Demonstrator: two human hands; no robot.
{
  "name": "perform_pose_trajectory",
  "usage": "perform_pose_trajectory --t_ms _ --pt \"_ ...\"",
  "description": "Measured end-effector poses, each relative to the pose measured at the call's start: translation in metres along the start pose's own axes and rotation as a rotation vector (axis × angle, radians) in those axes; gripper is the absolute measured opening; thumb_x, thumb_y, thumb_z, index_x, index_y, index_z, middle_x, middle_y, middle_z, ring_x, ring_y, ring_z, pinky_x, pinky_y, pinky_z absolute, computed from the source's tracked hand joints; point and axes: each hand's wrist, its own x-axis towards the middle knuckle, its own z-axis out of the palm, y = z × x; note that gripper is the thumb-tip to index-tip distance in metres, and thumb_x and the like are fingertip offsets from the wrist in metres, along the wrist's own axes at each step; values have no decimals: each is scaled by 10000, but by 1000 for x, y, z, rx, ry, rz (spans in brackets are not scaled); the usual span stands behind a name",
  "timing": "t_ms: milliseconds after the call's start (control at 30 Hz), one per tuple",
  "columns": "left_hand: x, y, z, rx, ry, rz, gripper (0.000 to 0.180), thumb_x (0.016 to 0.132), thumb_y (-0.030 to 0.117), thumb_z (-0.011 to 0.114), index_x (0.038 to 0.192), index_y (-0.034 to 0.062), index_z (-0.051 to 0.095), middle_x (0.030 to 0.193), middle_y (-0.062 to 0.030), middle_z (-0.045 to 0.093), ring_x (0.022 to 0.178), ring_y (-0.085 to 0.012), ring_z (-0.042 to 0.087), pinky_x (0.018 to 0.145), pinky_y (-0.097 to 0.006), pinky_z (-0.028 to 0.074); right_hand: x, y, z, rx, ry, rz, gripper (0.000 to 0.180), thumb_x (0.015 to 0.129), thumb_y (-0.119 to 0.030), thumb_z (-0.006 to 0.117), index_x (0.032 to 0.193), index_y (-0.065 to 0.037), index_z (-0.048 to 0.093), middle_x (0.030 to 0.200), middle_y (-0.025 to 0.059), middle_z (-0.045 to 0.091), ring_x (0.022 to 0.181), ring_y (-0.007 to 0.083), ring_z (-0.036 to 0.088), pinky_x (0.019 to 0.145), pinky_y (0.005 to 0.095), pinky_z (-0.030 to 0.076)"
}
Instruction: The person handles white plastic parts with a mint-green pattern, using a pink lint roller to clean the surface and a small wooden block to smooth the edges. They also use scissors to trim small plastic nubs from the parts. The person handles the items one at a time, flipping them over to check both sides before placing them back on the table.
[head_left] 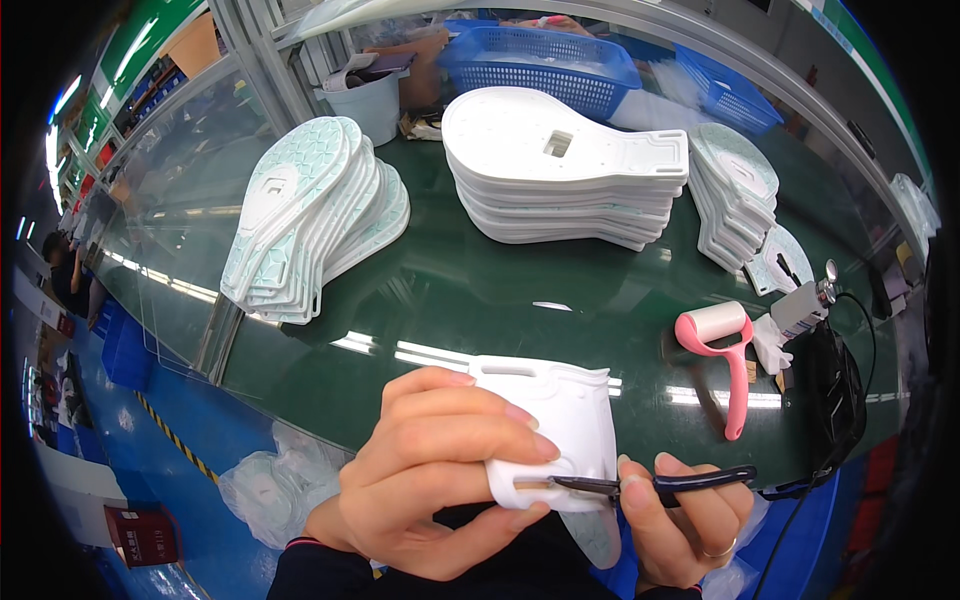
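Observation:
My left hand [430, 460] is closed around a white molded plastic part [550, 400], tilted up above the green tabletop. The part has a long slot near its far edge and another slot at its near end. My right hand [690, 520] grips dark-handled scissors [705, 479] between thumb and fingers. Their narrow dark tip reaches the near slot, beside my left fingertips. A translucent pale-green tinted portion of the same part hangs below, between my hands.
A stack of white paddle-shaped parts [540, 125] stands at the back, flanked by patterned stacks at left [300, 190] and right [740, 165]. A pink-handled lint roller [738, 390] lies to the right, near a black cable. Behind are a blue basket [540, 65] and a pale bin [368, 105].

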Motion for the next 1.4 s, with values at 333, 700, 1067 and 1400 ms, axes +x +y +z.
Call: perform_pose_trajectory --t_ms 333,700,1067,1400 --pt "-7 -3 3 15 -62 -13 262 603 97 713 810 79 554 893 -81 595 826 -224 554 811 -399 347 -2 3 8 44 49 -7 480 566 -12 753 979 -180 574 835 24 490 690 170 519 557 268 411" --pt "-5 -3 -3 -10 -87 20 296 590 79 710 841 69 555 930 -83 585 858 -234 553 805 -379 354 -9 6 2 58 74 42 422 620 -103 745 962 -207 521 851 39 507 702 196 486 604 292 388" --pt "-6 -1 -3 17 -108 29 298 596 109 701 843 72 538 916 -84 577 875 -236 540 842 -406 333 -7 2 0 46 27 39 519 548 -12 765 987 -205 565 879 26 511 717 180 494 586 260 415" --pt "-11 -2 1 17 -33 0 289 577 66 713 824 63 564 905 -84 602 840 -234 568 804 -374 362 -9 9 3 19 30 -107 435 602 11 739 967 -177 593 867 30 512 736 160 495 591 250 437"
